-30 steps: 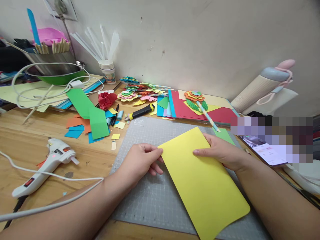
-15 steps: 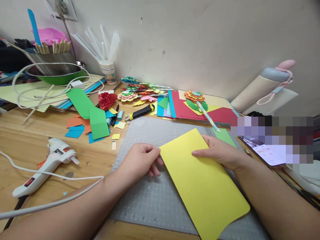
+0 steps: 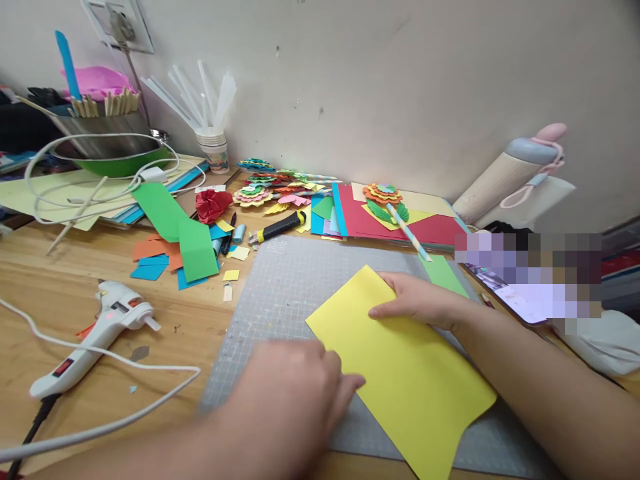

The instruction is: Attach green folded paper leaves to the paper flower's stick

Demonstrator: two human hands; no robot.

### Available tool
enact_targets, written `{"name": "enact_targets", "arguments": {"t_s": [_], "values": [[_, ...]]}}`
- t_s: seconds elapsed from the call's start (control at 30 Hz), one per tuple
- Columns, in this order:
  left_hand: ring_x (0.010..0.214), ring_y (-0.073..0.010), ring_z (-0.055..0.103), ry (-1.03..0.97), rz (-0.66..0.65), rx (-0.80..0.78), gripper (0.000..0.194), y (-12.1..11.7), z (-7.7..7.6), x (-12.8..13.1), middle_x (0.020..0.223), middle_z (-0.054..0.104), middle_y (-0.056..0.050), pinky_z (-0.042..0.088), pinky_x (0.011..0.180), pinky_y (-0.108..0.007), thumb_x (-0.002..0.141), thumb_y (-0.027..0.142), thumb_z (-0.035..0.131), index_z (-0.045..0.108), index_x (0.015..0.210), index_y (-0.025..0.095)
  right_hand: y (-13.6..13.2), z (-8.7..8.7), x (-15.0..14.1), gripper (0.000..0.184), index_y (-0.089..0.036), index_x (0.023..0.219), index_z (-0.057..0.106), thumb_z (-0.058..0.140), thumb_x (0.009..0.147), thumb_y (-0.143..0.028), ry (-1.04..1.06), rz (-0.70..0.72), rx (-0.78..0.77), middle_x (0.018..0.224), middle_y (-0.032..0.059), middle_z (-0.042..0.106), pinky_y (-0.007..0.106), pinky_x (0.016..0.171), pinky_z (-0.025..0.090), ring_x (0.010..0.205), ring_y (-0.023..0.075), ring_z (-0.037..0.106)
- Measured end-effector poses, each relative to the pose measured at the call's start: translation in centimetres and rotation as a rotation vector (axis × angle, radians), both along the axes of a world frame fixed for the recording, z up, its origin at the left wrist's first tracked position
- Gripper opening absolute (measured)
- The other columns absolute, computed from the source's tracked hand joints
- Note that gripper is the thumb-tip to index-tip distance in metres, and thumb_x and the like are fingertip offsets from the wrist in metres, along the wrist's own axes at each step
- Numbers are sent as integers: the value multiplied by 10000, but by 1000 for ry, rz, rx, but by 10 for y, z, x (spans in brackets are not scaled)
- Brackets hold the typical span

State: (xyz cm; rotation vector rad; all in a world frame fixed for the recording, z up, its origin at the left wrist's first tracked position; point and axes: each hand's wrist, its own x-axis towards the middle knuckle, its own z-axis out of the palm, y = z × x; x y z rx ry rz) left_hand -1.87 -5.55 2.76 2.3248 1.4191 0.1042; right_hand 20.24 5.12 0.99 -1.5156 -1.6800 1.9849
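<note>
A sheet of yellow paper (image 3: 400, 373) with a curved cut-out at its near right end is held at a slant over the grey cutting mat (image 3: 270, 287). My right hand (image 3: 407, 300) grips its far right edge, thumb on top and fingers out of sight underneath. Beside the sheet's left edge is my left hand (image 3: 295, 393), smeared by motion, its thumb lying over that edge. The other fingers are curled or hidden, so I cannot tell whether they pinch the paper. Beyond the mat lies a paper flower (image 3: 383, 195) on a striped stem.
At left lies a white glue gun (image 3: 95, 340) with its cord. Green paper strips (image 3: 197, 250), a crumpled red paper (image 3: 213, 205) and a utility knife (image 3: 280, 227) lie behind. A cup of straws (image 3: 216, 150), a bottle (image 3: 505, 173) and a phone (image 3: 520, 297) border the area.
My left hand has left the sheet's upper left corner and come down along its left edge, toward me. My right hand still holds the yellow paper, which has shifted slightly left in view.
</note>
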Motion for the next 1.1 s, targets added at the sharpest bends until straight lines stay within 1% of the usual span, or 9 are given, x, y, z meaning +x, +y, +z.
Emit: {"name": "enact_targets", "arguments": {"t_s": [0.13,0.23,0.33,0.43,0.6,0.7,0.87,1.0,1.1], "values": [[502,-270,604,217,-94,-27,430,-22,-12,7,627,659,-140,336,407,-290,865,346,427,556,1220,141,2,3,-4,384,-214,987,534,701,645,-261,-38,49,29,962,50,692,349,659,551,827,258,669],[497,-284,615,306,-96,-4,510,-24,-21,4,631,659,-159,368,395,-305,858,276,445,432,1335,94,3,4,-5,370,-214,981,536,690,646,-250,-59,66,49,951,48,693,333,632,546,809,253,671],[489,-270,610,334,-115,9,516,-22,-23,1,644,655,-146,391,396,-316,859,255,439,410,1346,86,4,3,-6,357,-212,987,529,674,662,-241,-78,77,54,954,51,689,322,609,542,805,254,671],[573,-263,615,312,-138,104,399,-19,-22,-1,715,651,-124,436,449,-335,842,234,462,551,1212,112,3,3,-7,346,-211,979,524,669,666,-235,-103,73,58,953,52,687,323,605,541,807,256,670],[1049,-283,525,160,-207,440,277,-15,-29,-5,1097,620,-125,432,852,-402,857,298,467,628,1018,140,1,6,-10,340,-210,976,519,661,669,-241,-133,79,73,950,49,684,315,600,536,800,252,670],[1063,-250,500,142,-207,505,249,-14,-36,-8,1058,637,-93,327,973,-400,855,280,475,626,1001,145,1,10,-13,347,-212,985,518,654,669,-254,-189,100,110,958,49,679,317,604,534,807,251,667],[952,-230,520,150,-224,537,216,-12,-39,-7,896,649,-56,285,978,-411,842,283,502,629,950,145,-1,13,-15,408,-219,1017,558,662,643,-346,-552,191,514,1011,55,665,325,650,511,870,262,640],[953,-239,516,166,-242,569,256,-12,-38,-5,882,649,-55,293,957,-407,844,331,512,643,969,150,-14,11,-16,616,-234,1224,473,635,676,-464,-863,213,794,1073,94,646,419,667,507,881,317,633],[964,-249,512,188,-244,586,279,-14,-39,-5,905,652,-67,298,946,-406,838,349,517,658,971,148,-37,9,-22,652,-169,1323,409,613,738,-373,-906,200,1167,1308,155,495,508,916,408,1169,354,472]]}}
